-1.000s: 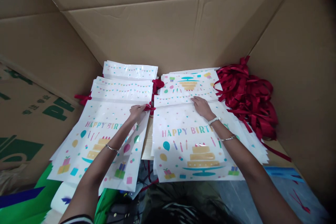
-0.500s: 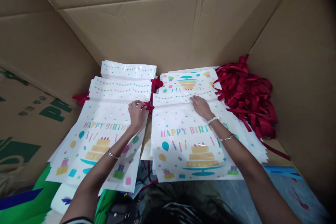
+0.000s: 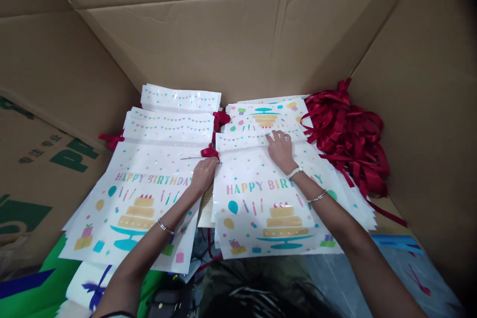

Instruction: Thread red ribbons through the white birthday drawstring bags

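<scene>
1. Since half a second ago, the left hand (image 3: 204,175) has been dropping lower and is now sitting just under the ribbon (image 3: 209,152) by the front bag's (image 3: 253,171) left edge; the right hand (image 3: 281,151) is arching more.
2. The left hand's fingers are curling together beside the ribbon; whether they are pinching it or the thin rod (image 3: 191,158) pointing left from them, I cannot tell.
3. The right hand's fingers are standing slightly apart, resting on the front bag's upper band.
4. Two piles are lying on the tabletop (image 3: 205,216): the left pile (image 3: 141,159) along its left edge, the other, topped by the front bag, right of its middle. Both are overhanging the near edge.
5. Two cakes are showing on the right-hand pile, one upside down on the back bag (image 3: 238,114); one is showing on the left pile.
6. One red heap (image 3: 357,139) is filling the far right corner.
7. Three bracelets are showing: one on the left wrist, two on the right.
8. The tabletop is looking pale and woody; cardboard walls (image 3: 186,44) are enclosing its far, left and right edges.
9. Below the near edge, a purse (image 3: 164,303) is showing.
10. The rod is now lying in plain sight, and the blue bow (image 3: 96,290) is showing more fully.
</scene>
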Motion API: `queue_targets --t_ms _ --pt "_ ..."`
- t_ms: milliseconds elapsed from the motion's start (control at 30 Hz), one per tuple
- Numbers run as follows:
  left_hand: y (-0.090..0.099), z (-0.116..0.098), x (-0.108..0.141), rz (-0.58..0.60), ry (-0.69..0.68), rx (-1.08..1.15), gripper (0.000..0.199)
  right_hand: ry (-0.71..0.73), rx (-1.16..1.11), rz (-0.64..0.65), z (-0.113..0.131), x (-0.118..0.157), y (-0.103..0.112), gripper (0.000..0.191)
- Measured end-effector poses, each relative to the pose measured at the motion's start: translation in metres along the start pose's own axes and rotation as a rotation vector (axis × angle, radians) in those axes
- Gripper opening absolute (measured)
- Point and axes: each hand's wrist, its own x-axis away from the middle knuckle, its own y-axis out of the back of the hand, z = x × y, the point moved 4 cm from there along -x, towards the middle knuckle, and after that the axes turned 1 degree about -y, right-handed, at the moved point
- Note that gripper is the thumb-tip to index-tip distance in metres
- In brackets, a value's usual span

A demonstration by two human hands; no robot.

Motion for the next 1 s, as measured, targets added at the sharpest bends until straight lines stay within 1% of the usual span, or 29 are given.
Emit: queue_targets --t_ms 33,67,167,233,300,367,433,500,567,600,667,733,767,800,833,900,933,1000 --pt "0.001 0.001 -0.001 -0.008 0.02 0.059 0.024 0.047 -0.058 -0.005 0.015 0.001 0.005 0.046" --pt "0.003 0.002 -0.002 -0.014 0.044 0.122 0.023 0.128 -0.146 0.021 0.033 0.002 0.007 0.043" --pt "0.006 0.004 -0.005 -0.006 0.124 0.283 0.023 0.437 -0.413 0.152 0.09 0.009 0.003 0.037" --pt "0.006 0.004 -0.007 -0.002 0.174 0.357 0.022 0.57 -0.433 0.187 0.119 0.013 -0.004 0.036" --pt "0.006 0.004 -0.006 -0.005 0.208 0.429 0.021 0.615 -0.363 0.182 0.134 0.016 -0.011 0.037" --pt "0.007 0.003 -0.004 -0.015 0.23 0.512 0.018 0.614 -0.3 0.169 0.138 0.018 -0.015 0.04" --pt "0.009 0.0 -0.001 -0.025 0.26 0.603 0.017 0.608 -0.27 0.159 0.137 0.019 -0.017 0.041" --pt "0.012 -0.002 0.004 -0.02 0.302 0.683 0.02 0.609 -0.254 0.144 0.134 0.021 -0.017 0.041" --pt "0.018 0.001 0.009 -0.018 0.351 0.709 0.024 0.615 -0.234 0.128 0.133 0.022 -0.017 0.042" --pt "0.023 0.006 0.011 -0.036 0.371 0.68 0.025 0.62 -0.224 0.123 0.134 0.023 -0.017 0.042" --pt "0.037 0.022 0.015 -0.12 0.401 0.525 0.027 0.626 -0.211 0.117 0.135 0.024 -0.018 0.043" --pt "0.052 0.046 0.019 -0.226 0.438 0.302 0.028 0.627 -0.216 0.111 0.135 0.024 -0.018 0.042" --pt "0.057 0.058 0.022 -0.254 0.471 0.215 0.03 0.625 -0.222 0.108 0.135 0.024 -0.018 0.042" --pt "0.059 0.07 0.024 -0.257 0.513 0.168 0.031 0.623 -0.227 0.108 0.135 0.024 -0.018 0.042" --pt "0.06 0.081 0.026 -0.241 0.555 0.158 0.032 0.621 -0.23 0.11 0.135 0.024 -0.019 0.042" --pt "0.056 0.095 0.03 -0.19 0.616 0.223 0.031 0.614 -0.235 0.12 0.135 0.024 -0.019 0.042" --pt "0.053 0.098 0.031 -0.176 0.633 0.266 0.032 0.611 -0.238 0.124 0.135 0.024 -0.019 0.042" --pt "0.05 0.101 0.033 -0.192 0.656 0.309 0.036 0.607 -0.247 0.127 0.134 0.024 -0.019 0.041"
